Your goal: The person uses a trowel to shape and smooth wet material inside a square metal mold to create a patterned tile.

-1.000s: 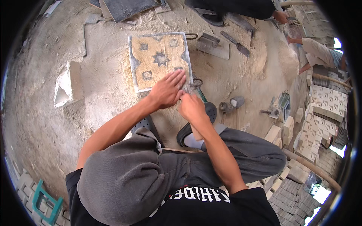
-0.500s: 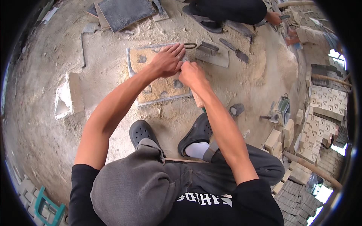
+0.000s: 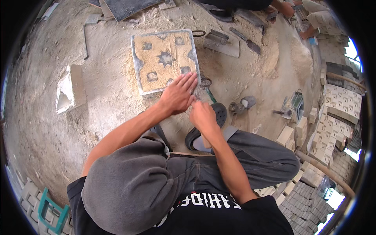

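A square metal-framed mould (image 3: 166,57) lies on the dusty floor. Tan powder fills it around dark grey shapes, with a star in the middle. My left hand (image 3: 179,94) reaches over the mould's near right corner, fingers stretched out together and palm down. Close beside it, slightly blurred, my right hand (image 3: 203,116) is closed around a wooden-handled tool (image 3: 206,141). The handle shows below that fist; the tool's working end is hidden at my hands, so I cannot tell its kind. A metal loop handle (image 3: 199,33) sticks out of the mould's far right corner.
Right of the mould lie a plastering trowel (image 3: 221,43) and a narrow trowel (image 3: 246,40). A hollow block (image 3: 71,89) stands left. Small round pots (image 3: 247,102) and a metal mould (image 3: 293,108) are at right, near stacked bricks (image 3: 331,135). Another person's hand (image 3: 287,9) shows far right.
Both hands have moved together toward me, from the mould's far right part to its near right corner. The star pattern is now uncovered. The view has also shifted slightly.
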`<action>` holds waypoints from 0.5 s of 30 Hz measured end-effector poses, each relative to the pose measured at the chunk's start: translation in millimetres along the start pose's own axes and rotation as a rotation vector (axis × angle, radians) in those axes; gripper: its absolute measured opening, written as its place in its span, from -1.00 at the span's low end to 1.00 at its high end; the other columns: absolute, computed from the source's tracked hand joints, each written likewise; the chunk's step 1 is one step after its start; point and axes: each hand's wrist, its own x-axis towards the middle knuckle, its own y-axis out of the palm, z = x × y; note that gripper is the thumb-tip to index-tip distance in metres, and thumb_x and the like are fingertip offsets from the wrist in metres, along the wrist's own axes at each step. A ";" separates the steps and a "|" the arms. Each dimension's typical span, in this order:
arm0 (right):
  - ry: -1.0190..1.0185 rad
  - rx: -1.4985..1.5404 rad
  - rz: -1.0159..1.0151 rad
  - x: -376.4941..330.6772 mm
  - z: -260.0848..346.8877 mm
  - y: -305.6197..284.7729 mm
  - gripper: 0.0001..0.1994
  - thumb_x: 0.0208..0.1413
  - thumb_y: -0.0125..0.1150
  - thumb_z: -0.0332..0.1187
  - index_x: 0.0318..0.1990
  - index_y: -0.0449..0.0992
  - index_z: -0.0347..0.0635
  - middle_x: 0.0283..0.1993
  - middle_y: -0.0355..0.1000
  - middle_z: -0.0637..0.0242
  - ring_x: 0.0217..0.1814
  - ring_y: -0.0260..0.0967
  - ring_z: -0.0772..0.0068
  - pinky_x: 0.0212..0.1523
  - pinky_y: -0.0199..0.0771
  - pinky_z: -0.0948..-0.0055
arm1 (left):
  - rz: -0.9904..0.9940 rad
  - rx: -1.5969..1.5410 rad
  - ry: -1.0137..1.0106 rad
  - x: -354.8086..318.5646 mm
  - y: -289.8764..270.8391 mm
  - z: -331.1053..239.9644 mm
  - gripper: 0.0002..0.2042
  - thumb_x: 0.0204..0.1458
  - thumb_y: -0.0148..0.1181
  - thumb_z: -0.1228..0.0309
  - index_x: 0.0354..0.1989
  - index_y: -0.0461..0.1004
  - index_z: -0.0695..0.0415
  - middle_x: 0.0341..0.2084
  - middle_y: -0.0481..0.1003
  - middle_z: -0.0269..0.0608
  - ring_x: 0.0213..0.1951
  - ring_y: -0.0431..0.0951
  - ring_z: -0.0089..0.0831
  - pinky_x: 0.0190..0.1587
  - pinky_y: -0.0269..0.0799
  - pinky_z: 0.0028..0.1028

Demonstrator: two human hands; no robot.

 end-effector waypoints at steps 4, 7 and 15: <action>0.039 -0.021 0.055 -22.9 8.6 -13.2 -0.80 0.06 0.03 -0.45 -0.28 0.60 -0.25 -0.34 0.51 -0.25 -0.24 0.49 -0.35 -0.12 0.49 -0.17 | 0.033 -0.009 0.012 -16.2 -5.4 -11.6 -0.37 0.29 -0.24 0.10 0.35 0.18 0.40 0.42 0.12 0.07 0.47 0.05 -0.14 0.48 -0.13 -0.21; -0.036 -0.019 0.040 -9.4 21.2 -22.3 -0.81 0.08 0.05 -0.45 -0.29 0.58 -0.35 -0.33 0.52 -0.25 -0.22 0.53 -0.28 -0.17 0.53 -0.11 | 0.140 0.051 -0.019 -8.6 -23.7 1.7 -0.37 0.35 -0.35 0.07 0.40 0.11 0.35 0.45 0.04 0.05 0.49 -0.03 -0.14 0.51 -0.20 -0.22; -0.109 -0.016 -0.042 137.4 83.2 -66.0 -0.82 0.03 0.10 -0.48 -0.26 0.60 -0.34 -0.23 0.54 -0.20 -0.11 0.54 -0.21 -0.08 0.55 -0.01 | 0.182 0.309 -0.102 82.4 -63.4 138.9 -0.36 0.38 -0.60 0.05 0.49 -0.15 0.23 0.51 -0.17 -0.07 0.53 -0.23 -0.26 0.54 -0.40 -0.31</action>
